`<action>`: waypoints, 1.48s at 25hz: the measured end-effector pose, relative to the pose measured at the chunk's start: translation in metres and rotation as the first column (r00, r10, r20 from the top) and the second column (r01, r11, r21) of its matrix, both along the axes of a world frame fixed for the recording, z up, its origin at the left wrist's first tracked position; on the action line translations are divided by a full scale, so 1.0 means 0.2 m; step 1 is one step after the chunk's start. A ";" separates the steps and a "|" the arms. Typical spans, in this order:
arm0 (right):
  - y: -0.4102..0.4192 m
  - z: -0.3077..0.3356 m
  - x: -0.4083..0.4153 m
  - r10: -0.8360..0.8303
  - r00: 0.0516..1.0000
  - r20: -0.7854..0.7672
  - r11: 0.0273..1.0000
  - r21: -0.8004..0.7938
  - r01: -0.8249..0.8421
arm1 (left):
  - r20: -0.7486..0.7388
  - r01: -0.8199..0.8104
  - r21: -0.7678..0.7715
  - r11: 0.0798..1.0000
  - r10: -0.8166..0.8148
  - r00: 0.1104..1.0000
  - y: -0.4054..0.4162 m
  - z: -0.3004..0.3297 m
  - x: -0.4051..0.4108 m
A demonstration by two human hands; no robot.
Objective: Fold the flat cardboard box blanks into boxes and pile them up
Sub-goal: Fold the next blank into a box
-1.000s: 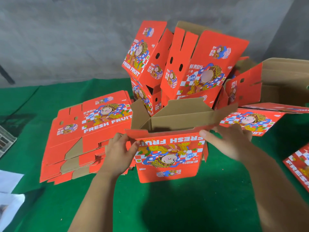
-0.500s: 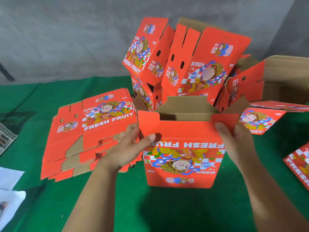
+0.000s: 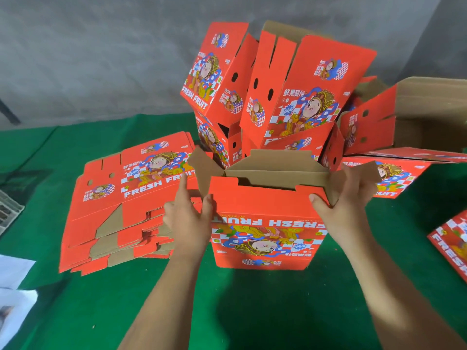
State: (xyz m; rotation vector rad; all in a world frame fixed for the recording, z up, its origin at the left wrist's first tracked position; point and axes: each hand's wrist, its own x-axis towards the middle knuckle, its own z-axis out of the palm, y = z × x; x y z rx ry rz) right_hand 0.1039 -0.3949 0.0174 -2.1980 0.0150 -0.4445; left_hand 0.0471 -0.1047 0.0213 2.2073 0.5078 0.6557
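We find a red box (image 3: 262,223) standing upright on the green counter (image 3: 252,311), its printed front facing us upside down and its top flaps open, brown inner card showing. The left hand (image 3: 188,218) is at the box's upper left corner — the thumb lies against the red front panel, the fingers reach up along the left side by the brown side flap (image 3: 204,170); the fingers are mostly straight. The right hand (image 3: 346,198) grips the upper right corner, thumb on the front panel and fingers curled round the right side flap (image 3: 364,175).

To the left of the box we note a stack of flat blanks (image 3: 121,205) lying on the counter, print side up, its right edge just beside the left hand. Behind the box stands a pile of folded boxes (image 3: 278,97) — tilted at several angles and leaning on each other. At the far right, a large brown carton (image 3: 429,112) sits behind a flat blank (image 3: 394,178). White paper (image 3: 15,286) lies at the counter's left edge, and another red printed piece (image 3: 452,243) shows at the right edge.
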 end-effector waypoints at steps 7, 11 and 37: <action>0.10 0.08 -0.05 0.059 0.971 0.234 0.803 -0.589 0.093 | 0.066 0.004 0.422 0.907 -0.035 0.997 -0.05 0.00 0.01; 0.28 0.07 -0.10 0.086 0.973 0.216 0.779 -0.624 0.069 | 0.038 0.123 0.421 0.899 -0.153 0.987 -0.02 -0.01 0.01; 0.22 0.01 -0.17 -0.130 0.976 0.176 0.900 -0.392 0.191 | -0.660 0.509 0.391 0.767 -0.152 0.736 -0.10 0.20 0.37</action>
